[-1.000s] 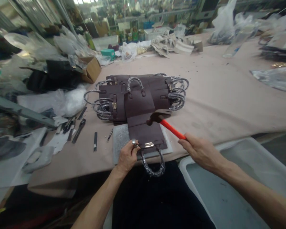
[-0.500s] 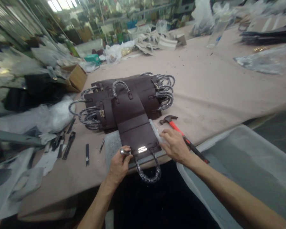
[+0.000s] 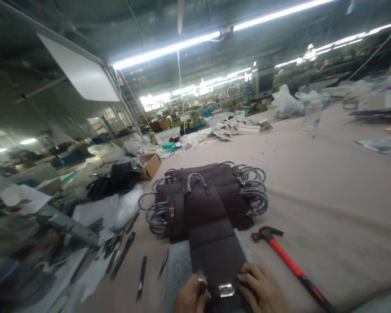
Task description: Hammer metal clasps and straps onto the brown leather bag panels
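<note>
A dark brown handbag panel point(image 3: 217, 254) with a shiny metal clasp point(image 3: 226, 290) lies across a grey slab point(image 3: 178, 263) at the table's front. My left hand point(image 3: 189, 295) is closed at the panel's left edge, its fingers pinched around a short metal rod point(image 3: 200, 277) with a rounded end; the rest of the rod is hidden. On the right edge, beside the clasp, my right hand point(image 3: 263, 288) has its bent fingers closed on the panel. The lower parts of both hands fall outside the view.
Behind the panel is a pile of brown bag pieces point(image 3: 236, 208) with wrapped handles point(image 3: 257, 202). A red-handled claw hammer point(image 3: 286, 256) lies to the right. Dark strips point(image 3: 141, 278) and a thin pen-like tool point(image 3: 163, 263) lie left. A cardboard box point(image 3: 151, 166) stands further back.
My view has tilted upward, so ceiling lights show and the table sits lower. The right hand has come closer to the clasp. My left hand still holds the metal rod.
</note>
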`<move>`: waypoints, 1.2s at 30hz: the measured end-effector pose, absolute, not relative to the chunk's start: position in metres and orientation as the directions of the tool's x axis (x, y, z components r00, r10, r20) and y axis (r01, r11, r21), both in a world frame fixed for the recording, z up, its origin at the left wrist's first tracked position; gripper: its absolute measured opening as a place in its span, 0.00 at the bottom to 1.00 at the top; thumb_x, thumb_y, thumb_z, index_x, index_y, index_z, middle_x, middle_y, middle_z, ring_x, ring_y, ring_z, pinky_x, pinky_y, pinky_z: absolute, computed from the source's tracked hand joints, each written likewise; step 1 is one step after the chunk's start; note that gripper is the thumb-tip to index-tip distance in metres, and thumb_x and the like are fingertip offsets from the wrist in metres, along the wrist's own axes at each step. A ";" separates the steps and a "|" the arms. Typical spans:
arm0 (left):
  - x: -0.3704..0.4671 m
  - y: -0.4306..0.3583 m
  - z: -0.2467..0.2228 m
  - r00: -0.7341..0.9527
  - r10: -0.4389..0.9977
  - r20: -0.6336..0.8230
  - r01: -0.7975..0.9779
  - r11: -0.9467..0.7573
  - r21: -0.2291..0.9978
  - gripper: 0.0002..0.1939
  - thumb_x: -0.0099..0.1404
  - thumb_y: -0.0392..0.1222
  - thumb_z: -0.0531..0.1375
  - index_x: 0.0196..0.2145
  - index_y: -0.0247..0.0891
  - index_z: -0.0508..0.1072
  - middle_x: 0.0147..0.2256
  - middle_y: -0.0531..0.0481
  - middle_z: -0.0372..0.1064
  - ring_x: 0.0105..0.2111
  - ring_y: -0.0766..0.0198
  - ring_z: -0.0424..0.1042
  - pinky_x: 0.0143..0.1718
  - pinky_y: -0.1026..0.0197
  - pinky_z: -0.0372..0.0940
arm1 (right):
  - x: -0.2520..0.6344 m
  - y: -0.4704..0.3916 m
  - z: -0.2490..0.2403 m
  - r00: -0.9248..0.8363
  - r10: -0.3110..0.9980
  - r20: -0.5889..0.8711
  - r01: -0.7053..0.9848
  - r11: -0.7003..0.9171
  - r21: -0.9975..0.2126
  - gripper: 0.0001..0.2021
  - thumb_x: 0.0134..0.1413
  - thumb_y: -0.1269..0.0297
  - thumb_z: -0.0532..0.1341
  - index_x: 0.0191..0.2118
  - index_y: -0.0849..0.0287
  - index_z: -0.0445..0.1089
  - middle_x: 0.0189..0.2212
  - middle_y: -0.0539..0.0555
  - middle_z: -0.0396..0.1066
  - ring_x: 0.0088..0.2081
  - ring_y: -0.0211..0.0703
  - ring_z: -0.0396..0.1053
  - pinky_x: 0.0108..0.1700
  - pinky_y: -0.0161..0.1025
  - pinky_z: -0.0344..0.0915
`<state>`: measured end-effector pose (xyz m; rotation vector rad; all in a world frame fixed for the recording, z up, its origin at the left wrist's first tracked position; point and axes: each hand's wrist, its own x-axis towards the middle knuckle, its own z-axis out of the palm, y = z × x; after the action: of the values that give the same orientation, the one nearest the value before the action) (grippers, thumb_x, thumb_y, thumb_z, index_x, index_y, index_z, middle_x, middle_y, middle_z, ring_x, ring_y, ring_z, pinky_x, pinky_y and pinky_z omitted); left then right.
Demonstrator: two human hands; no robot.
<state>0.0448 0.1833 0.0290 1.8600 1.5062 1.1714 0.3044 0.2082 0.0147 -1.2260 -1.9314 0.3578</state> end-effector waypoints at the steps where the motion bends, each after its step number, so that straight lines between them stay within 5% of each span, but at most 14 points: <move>1: 0.042 0.181 0.032 -0.018 0.950 0.311 0.533 -0.254 0.807 0.10 0.65 0.43 0.58 0.40 0.45 0.80 0.40 0.44 0.80 0.42 0.51 0.80 0.45 0.54 0.78 | 0.301 0.205 0.020 -0.192 0.869 0.456 0.631 0.465 -0.621 0.08 0.61 0.66 0.61 0.42 0.51 0.78 0.45 0.58 0.76 0.47 0.54 0.74 0.47 0.50 0.76; 5: 0.034 0.164 0.044 -0.083 0.939 0.334 0.551 -0.236 0.801 0.10 0.68 0.44 0.58 0.39 0.40 0.78 0.41 0.43 0.80 0.44 0.52 0.80 0.46 0.51 0.78 | 0.293 0.196 0.042 -0.223 0.903 0.366 0.644 0.419 -0.640 0.09 0.62 0.69 0.60 0.43 0.55 0.78 0.45 0.58 0.74 0.46 0.51 0.70 0.50 0.52 0.71; 9: 0.036 0.161 0.050 0.186 0.894 0.407 0.556 -0.437 0.707 0.08 0.67 0.43 0.61 0.40 0.40 0.79 0.47 0.41 0.79 0.49 0.55 0.78 0.53 0.53 0.75 | 0.290 0.200 0.041 -0.229 0.914 0.335 0.648 0.399 -0.649 0.07 0.60 0.69 0.64 0.42 0.57 0.78 0.45 0.57 0.74 0.46 0.51 0.67 0.51 0.50 0.68; 11: 0.035 0.164 0.048 0.058 0.924 0.378 0.520 -0.351 0.779 0.08 0.66 0.45 0.64 0.40 0.40 0.79 0.46 0.42 0.79 0.48 0.54 0.79 0.54 0.53 0.74 | 0.289 0.202 0.037 -0.222 0.915 0.337 0.639 0.397 -0.659 0.07 0.60 0.69 0.64 0.42 0.57 0.78 0.45 0.57 0.74 0.46 0.50 0.66 0.52 0.50 0.67; 14: 0.032 0.169 0.044 -0.360 0.894 0.266 0.368 -0.126 0.921 0.14 0.70 0.49 0.59 0.43 0.36 0.77 0.40 0.43 0.79 0.39 0.56 0.81 0.46 0.51 0.77 | 0.292 0.202 0.033 -0.213 0.906 0.365 0.591 0.417 -0.690 0.07 0.59 0.69 0.65 0.42 0.58 0.77 0.45 0.58 0.75 0.47 0.50 0.68 0.53 0.51 0.66; 16: 0.031 0.170 0.045 -0.432 0.883 0.181 0.275 -0.062 0.959 0.16 0.69 0.50 0.60 0.45 0.34 0.76 0.41 0.42 0.79 0.38 0.57 0.81 0.46 0.51 0.77 | 0.299 0.199 0.031 -0.215 0.894 0.393 0.513 0.446 -0.734 0.11 0.58 0.71 0.64 0.47 0.58 0.75 0.46 0.58 0.74 0.49 0.51 0.69 0.55 0.52 0.67; 24: 0.083 0.185 0.066 -0.250 0.951 0.183 0.259 -0.116 0.959 0.14 0.65 0.49 0.66 0.42 0.37 0.79 0.45 0.44 0.80 0.46 0.55 0.79 0.57 0.48 0.72 | 0.329 0.171 0.031 -0.395 0.791 0.468 0.454 0.611 -0.649 0.14 0.66 0.74 0.53 0.50 0.56 0.73 0.55 0.63 0.68 0.60 0.52 0.64 0.61 0.57 0.67; 30: 0.119 0.200 0.062 -0.133 0.980 0.151 0.230 -0.118 0.966 0.11 0.63 0.46 0.66 0.39 0.38 0.79 0.45 0.44 0.79 0.42 0.56 0.79 0.43 0.55 0.78 | 0.333 0.173 0.031 -0.451 0.785 0.424 0.476 0.614 -0.629 0.16 0.66 0.75 0.53 0.53 0.56 0.72 0.56 0.63 0.66 0.59 0.52 0.64 0.60 0.55 0.68; 36: 0.125 0.201 0.053 -0.069 0.979 0.190 0.242 -0.169 0.956 0.07 0.63 0.41 0.66 0.38 0.37 0.79 0.45 0.44 0.79 0.45 0.56 0.79 0.52 0.51 0.76 | 0.333 0.176 0.027 -0.437 0.797 0.418 0.481 0.599 -0.640 0.18 0.65 0.75 0.54 0.56 0.56 0.70 0.56 0.63 0.65 0.58 0.53 0.63 0.59 0.55 0.67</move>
<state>0.1245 0.2011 0.0531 1.4788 1.3631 1.2933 0.3325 0.1763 0.0273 -1.0057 -2.1106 0.5664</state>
